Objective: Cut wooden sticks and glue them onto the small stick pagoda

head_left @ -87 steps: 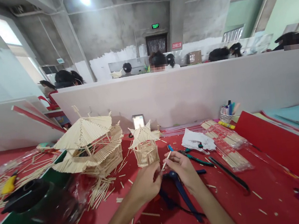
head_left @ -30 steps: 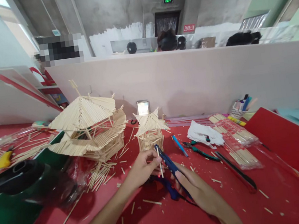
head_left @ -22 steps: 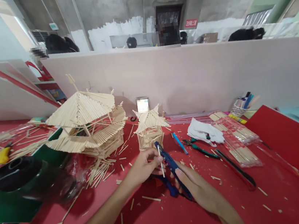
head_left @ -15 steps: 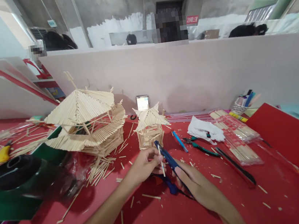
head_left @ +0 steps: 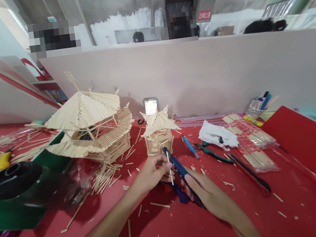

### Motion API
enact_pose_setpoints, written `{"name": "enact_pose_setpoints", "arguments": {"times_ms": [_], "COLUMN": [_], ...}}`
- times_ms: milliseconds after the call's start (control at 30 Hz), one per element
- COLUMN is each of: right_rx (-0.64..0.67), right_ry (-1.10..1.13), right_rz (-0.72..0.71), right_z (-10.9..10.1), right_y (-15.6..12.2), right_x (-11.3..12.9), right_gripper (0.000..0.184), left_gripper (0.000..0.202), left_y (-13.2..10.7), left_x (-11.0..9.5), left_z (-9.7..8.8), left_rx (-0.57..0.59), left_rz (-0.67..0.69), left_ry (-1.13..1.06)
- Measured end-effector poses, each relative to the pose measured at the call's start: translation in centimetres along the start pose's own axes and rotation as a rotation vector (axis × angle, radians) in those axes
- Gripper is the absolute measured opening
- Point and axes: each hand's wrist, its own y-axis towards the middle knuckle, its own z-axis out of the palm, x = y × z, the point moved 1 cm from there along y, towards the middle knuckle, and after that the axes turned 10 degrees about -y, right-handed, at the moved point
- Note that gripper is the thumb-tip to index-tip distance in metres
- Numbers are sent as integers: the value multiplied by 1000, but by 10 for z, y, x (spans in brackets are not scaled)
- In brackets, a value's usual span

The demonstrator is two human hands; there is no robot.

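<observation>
Between the thumb and fingers of my left hand [head_left: 156,170] is a short wooden stick [head_left: 170,171], held nearly upright. My right hand [head_left: 200,188] is wrapped around a long blue hand tool [head_left: 178,167] whose exact kind I cannot make out. The tool slants up and left, and its far end is beside the top of the stick; whether they touch is unclear. A blue lower part of it shows beneath my hands. Just beyond stands a small stick pavilion [head_left: 158,123] with upturned roof corners.
A larger stick pavilion [head_left: 89,123] stands left, behind a dark bottle-like object [head_left: 30,186]. Loose sticks [head_left: 106,176] lie around. Rightward are a blue pen [head_left: 190,148], green-handled cutters [head_left: 216,154], white cloth [head_left: 217,135], a black bar-like tool [head_left: 249,173] and bagged sticks [head_left: 252,149].
The camera view has tilted slightly, moving the scene a little up in the picture. Both hands keep the same hold on the stick and the blue tool.
</observation>
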Motion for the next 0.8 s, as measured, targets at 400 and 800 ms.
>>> {"name": "enact_pose_setpoints", "arguments": {"times_ms": [400, 800], "right_rx": [-33, -200], "right_ry": [-12, -235], "right_rz": [22, 62], "right_z": [8, 21], "right_y": [3, 1], "right_x": [-4, -8], "right_gripper": [44, 56], "left_gripper": [50, 48], "left_y": [1, 1], "left_x": [1, 0], "left_z": [0, 1], "left_rx": [-7, -8], "left_rz": [8, -3], "left_ry": [-8, 0]}}
